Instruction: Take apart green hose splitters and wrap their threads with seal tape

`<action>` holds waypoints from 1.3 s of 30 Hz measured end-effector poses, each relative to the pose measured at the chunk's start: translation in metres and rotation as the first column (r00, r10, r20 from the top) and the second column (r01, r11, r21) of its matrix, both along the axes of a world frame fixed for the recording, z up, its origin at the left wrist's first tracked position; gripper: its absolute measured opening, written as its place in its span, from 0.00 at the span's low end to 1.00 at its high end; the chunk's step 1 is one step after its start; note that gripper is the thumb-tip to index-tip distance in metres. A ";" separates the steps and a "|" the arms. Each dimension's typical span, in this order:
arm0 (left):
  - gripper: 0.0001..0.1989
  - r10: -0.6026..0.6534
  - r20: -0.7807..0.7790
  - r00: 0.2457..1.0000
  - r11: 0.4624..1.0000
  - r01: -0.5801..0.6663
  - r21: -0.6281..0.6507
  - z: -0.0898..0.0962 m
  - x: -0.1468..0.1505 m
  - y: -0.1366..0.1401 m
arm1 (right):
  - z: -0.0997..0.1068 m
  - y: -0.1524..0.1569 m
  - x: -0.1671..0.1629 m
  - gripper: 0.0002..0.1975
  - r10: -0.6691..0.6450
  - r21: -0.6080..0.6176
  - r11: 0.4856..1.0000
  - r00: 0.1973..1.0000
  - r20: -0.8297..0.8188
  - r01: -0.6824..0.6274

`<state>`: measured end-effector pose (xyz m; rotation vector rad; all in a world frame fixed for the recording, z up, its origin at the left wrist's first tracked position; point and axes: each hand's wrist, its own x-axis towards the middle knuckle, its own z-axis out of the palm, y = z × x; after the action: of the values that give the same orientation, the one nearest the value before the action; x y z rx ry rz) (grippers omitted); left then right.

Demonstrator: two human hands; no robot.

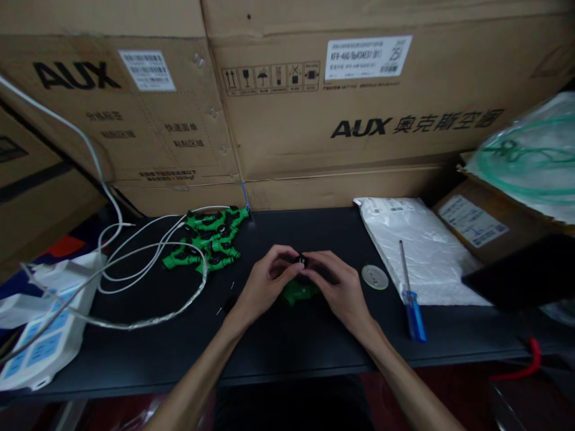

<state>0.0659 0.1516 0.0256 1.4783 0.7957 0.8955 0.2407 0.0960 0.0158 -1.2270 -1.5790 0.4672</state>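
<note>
Both hands meet near the middle of the dark table. My left hand (272,276) pinches a small black part (301,259) from the left. From the right, the fingertips of my right hand (336,276) close on the same part. Just below the fingertips a green plastic piece (298,293) shows, partly hidden by the hands; whether it joins the black part I cannot tell. Left of my left wrist lie a dark round item (230,303), partly covered, and a tiny metal pin or screw (219,310).
Green hose-splitter-like fittings (209,239) are piled at the back left, near white cables and a power strip (54,323). To the right lie a round disc (375,276), a blue-handled screwdriver (414,316) and a white plastic bag (417,251). Large cardboard boxes (287,131) stand behind.
</note>
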 end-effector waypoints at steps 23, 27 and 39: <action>0.26 -0.030 0.082 0.996 0.999 0.031 -0.014 -0.003 0.002 0.023 | -0.010 -0.018 0.127 0.21 -0.286 -0.299 0.841 0.840 0.462 0.451; 0.22 0.022 0.066 0.998 1.000 -0.023 0.015 -0.002 -0.001 0.027 | 0.013 0.000 0.093 0.18 -0.101 -0.410 0.894 0.972 0.214 0.183; 0.19 0.141 0.137 0.980 0.990 -0.143 0.003 0.002 -0.008 0.034 | 0.052 0.063 0.030 0.12 0.141 -0.391 0.901 0.979 -0.145 -0.188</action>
<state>0.0583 0.1856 0.0272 1.3678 0.8025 1.0997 0.2704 0.1593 0.0673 -1.3468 -1.5399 0.9967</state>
